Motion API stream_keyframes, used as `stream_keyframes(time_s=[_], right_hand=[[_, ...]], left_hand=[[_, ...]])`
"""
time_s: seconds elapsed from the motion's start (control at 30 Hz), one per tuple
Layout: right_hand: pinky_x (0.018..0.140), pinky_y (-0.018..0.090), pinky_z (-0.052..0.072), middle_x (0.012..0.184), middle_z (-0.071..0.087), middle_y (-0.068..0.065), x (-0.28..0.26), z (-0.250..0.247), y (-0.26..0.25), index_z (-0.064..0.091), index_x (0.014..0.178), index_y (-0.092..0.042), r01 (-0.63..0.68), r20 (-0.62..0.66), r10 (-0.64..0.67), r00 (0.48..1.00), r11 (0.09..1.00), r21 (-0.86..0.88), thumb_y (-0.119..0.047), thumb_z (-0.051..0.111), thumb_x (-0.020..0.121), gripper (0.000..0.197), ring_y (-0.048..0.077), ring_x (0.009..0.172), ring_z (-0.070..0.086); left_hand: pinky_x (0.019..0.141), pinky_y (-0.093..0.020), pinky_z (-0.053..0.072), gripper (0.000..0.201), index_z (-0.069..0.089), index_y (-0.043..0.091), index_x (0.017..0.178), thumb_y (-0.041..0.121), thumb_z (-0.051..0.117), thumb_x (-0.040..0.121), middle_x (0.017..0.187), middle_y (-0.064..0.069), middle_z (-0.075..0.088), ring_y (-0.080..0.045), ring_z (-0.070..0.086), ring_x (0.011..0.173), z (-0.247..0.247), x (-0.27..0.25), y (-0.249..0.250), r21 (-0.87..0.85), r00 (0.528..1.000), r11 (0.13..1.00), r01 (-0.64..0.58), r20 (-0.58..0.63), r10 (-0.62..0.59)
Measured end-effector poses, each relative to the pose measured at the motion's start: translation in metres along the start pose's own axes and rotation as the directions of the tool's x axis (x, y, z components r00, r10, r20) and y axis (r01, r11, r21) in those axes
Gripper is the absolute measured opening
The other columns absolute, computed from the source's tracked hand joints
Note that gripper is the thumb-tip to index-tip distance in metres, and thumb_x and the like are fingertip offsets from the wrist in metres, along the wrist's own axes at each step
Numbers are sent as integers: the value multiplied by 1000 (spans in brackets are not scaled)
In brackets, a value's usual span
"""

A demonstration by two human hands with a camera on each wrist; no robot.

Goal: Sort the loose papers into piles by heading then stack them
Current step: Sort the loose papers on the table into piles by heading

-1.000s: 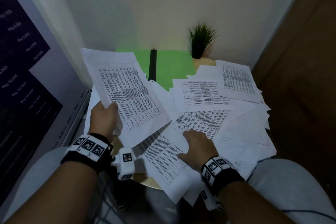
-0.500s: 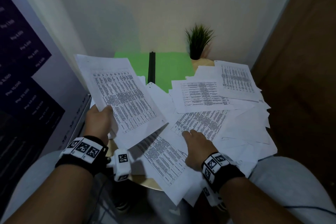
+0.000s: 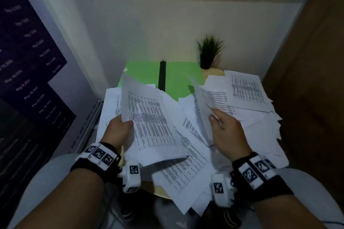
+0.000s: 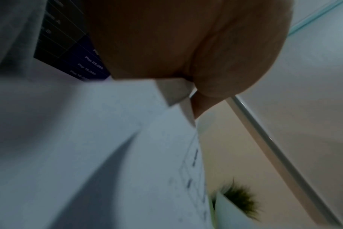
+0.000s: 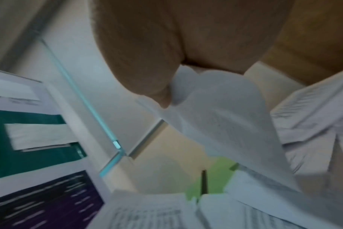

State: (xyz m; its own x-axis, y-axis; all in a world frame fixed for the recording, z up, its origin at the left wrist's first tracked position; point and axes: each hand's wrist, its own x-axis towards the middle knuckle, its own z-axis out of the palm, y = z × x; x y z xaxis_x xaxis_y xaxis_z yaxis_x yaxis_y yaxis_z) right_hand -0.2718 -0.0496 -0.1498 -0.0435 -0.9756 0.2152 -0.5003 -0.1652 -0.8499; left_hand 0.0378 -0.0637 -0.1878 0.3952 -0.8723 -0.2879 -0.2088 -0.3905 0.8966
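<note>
— Hands?
— Left hand [image 3: 119, 132] pinches a printed sheet [image 3: 149, 117] by its left edge, lifted and tilted over the table's left side. Right hand [image 3: 226, 134] pinches a second sheet [image 3: 202, 102], raised near the middle.
— Rest of the papers?
— Loose papers [image 3: 249, 117] overlap across the table [image 3: 162, 190], unsorted, spilling over the near edge. Potted plant [image 3: 209, 52] at the far edge.
</note>
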Motion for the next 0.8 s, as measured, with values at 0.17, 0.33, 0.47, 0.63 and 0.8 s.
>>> stream_keyframes(time_s=[0.17, 0.33, 0.47, 0.63, 0.8], right_hand=[[125, 27, 21, 151, 49, -22, -34, 23, 7, 63, 126, -50, 171, 377, -161, 912, 985, 8, -6, 45, 91, 59, -5, 146, 34], [127, 50, -7, 165, 27, -23, -47, 56, 43, 71, 120, -44, 151, 655, 69, 753, 950, -273, 2, 46, 91, 61, 3, 156, 8], [127, 50, -8, 166, 28, -18, -49, 66, 54, 70, 121, -40, 83, 730, 198, 654, 941, -329, 1, 44, 90, 58, 7, 157, 8], [128, 48, 12, 163, 36, -15, -49, 62, 54, 46, 149, -42, 51, 803, 261, 535, 939, -339, -53, 63, 87, 65, 8, 152, 25], [119, 36, 36, 159, 42, -10, -28, 53, 62, 36, 155, -40, -242, 432, 256, 865, 966, -90, -48, 71, 91, 73, 6, 144, 40]], left_hand=[[56, -30, 38, 12, 61, 5, 92, 10, 52, 98, 75, -15, 55, -22, 51, 60, 28, -13, 1, -3, 981, 998, 66, 182, -65], [86, -46, 58, 47, 76, 6, 107, 48, 56, 100, 100, -20, 77, -35, 75, 89, 42, -20, -5, -148, 944, 964, 222, 281, -174], [75, -40, 61, 55, 77, 19, 105, 67, 51, 94, 95, -8, 80, -29, 77, 85, 49, -31, -4, 1, 890, 972, 236, 401, -217], [72, -46, 64, 5, 72, 8, 90, 9, 71, 85, 74, -10, 77, -24, 75, 70, 54, -20, -20, 432, 922, 898, -84, 374, -94], [63, -32, 59, 13, 68, 12, 84, 0, 67, 86, 75, -5, 75, -17, 72, 65, 39, -20, 9, 322, 957, 926, -197, 268, 111]])
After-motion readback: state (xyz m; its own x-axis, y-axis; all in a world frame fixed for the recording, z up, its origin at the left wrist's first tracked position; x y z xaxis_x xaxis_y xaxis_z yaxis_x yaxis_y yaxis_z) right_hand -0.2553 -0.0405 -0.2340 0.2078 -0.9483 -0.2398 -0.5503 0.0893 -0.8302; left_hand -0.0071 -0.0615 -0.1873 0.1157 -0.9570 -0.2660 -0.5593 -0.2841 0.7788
